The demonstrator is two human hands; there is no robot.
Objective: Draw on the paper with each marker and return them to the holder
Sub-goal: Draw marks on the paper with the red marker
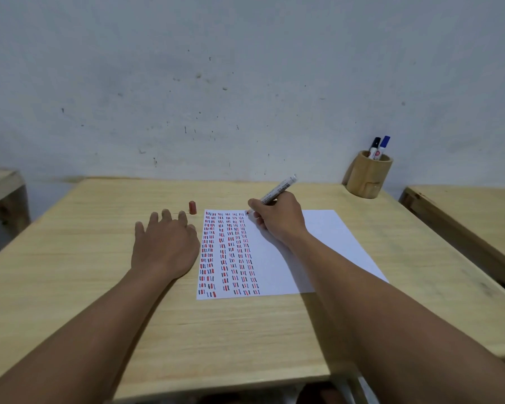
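Pale, scuffed wall rises behind a light wooden counter (pixel 70 287), and both forearms reach forward across it. Under the right hand lies the paper (pixel 318 249), its half nearer the left hand already filled with tight columns of short red, black and blue dashes, while the half beyond the right wrist is bare. Up and away past the right hand, near the counter's far corner, stands the holder (pixel 368 177) with a black marker (pixel 374 145) and a blue marker (pixel 384 144) upright in it — judging by the marks, those two have had many turns.

The left hand (pixel 165 246) rests flat beside the paper with fingers spread, holding nothing. The right hand (pixel 277 220) is closed around the red marker (pixel 277 189), tip touching the top of the paper where a new column would begin. Just ahead of the left fingertips stands the red cap (pixel 192 207) — off the marker. What seems left: finish the red stroke, recap, and put this marker back in the holder.
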